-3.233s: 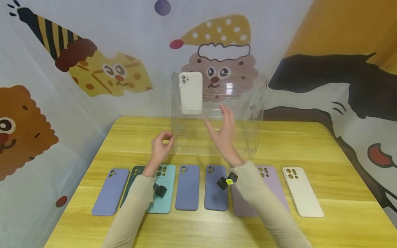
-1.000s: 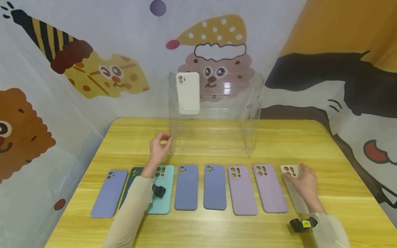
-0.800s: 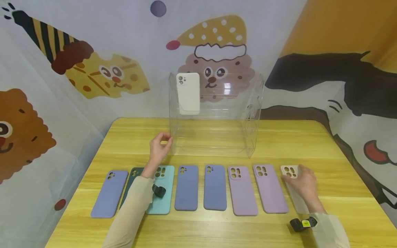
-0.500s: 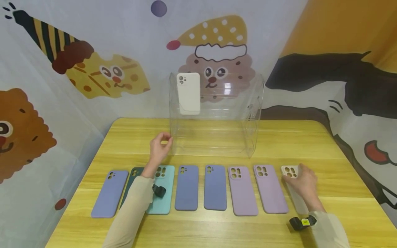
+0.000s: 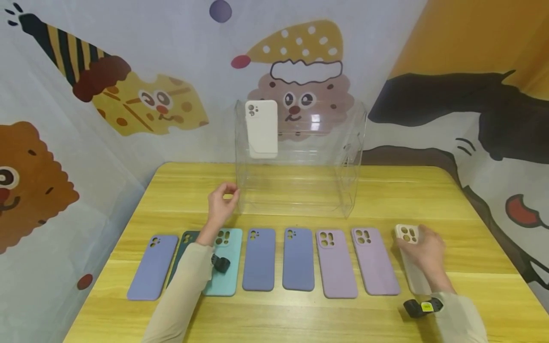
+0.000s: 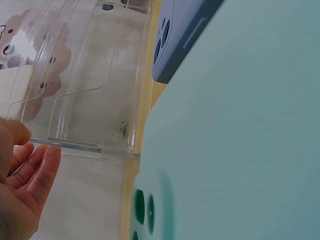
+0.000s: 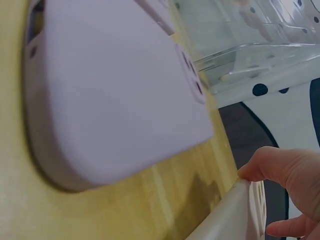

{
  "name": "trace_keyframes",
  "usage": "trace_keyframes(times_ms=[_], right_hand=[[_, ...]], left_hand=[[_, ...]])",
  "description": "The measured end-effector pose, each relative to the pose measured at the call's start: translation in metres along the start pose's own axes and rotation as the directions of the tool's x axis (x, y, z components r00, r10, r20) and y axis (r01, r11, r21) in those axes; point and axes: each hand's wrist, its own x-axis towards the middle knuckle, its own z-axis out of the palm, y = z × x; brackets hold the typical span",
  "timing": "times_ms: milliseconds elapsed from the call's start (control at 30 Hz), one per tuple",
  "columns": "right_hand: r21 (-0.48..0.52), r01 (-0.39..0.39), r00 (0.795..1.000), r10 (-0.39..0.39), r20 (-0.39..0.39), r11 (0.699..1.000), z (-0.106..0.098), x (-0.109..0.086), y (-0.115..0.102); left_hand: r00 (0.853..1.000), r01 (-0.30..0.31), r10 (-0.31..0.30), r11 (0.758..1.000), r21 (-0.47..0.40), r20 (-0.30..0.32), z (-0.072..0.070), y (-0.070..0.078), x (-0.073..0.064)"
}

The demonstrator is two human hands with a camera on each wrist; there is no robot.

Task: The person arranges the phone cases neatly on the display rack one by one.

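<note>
My left hand (image 5: 220, 204) pinches the left side edge of a clear plastic display rack (image 5: 355, 188). In the left wrist view, the thumb and fingers (image 6: 44, 175) sit on either side of the clear panel. My right hand (image 5: 430, 252) grips a cream phone case (image 5: 415, 278) by its two long sides near the camera cutouts, partly covering it. The right wrist view shows the thumb (image 7: 260, 162) at this case's edge, with a shadow on the table beside it. Another white phone case (image 5: 263, 131) stands on the rack's upper level, at the left.
A row of phone cases lies on the wooden table (image 5: 274, 317): a lilac-blue case (image 5: 151, 271), a dark green one, a turquoise one (image 5: 227, 274), two slate-blue ones (image 5: 259, 267) and two light purple ones (image 5: 375, 267). A cartoon-printed cloth (image 5: 171, 28) hangs behind.
My right hand has gone from in front of the rack to the cream case at the far right, and has just shifted that case slightly right. My left hand stays at the rack.
</note>
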Motion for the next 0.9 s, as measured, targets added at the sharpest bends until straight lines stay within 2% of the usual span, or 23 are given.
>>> trace_keyframes(times_ms=[433, 700, 900], right_hand=[[0.035, 0.105, 0.991, -0.102, -0.089, 0.994, -0.013, 0.004, -0.025], [0.058, 0.144, 0.982, -0.135, -0.128, 0.988, -0.025, 0.008, -0.054], [0.07, 0.192, 0.974, -0.181, -0.138, 0.979, -0.031, 0.009, -0.077]], left_hand=[[1.0, 0.0, 0.0, 1.0, 0.017, -0.003, 0.0, -0.003, 0.0], [1.0, 0.029, -0.029, 0.999, 0.02, 0.005, 0.001, -0.001, 0.001], [1.0, 0.023, -0.024, 0.999, 0.023, 0.006, 0.0, -0.002, 0.001]])
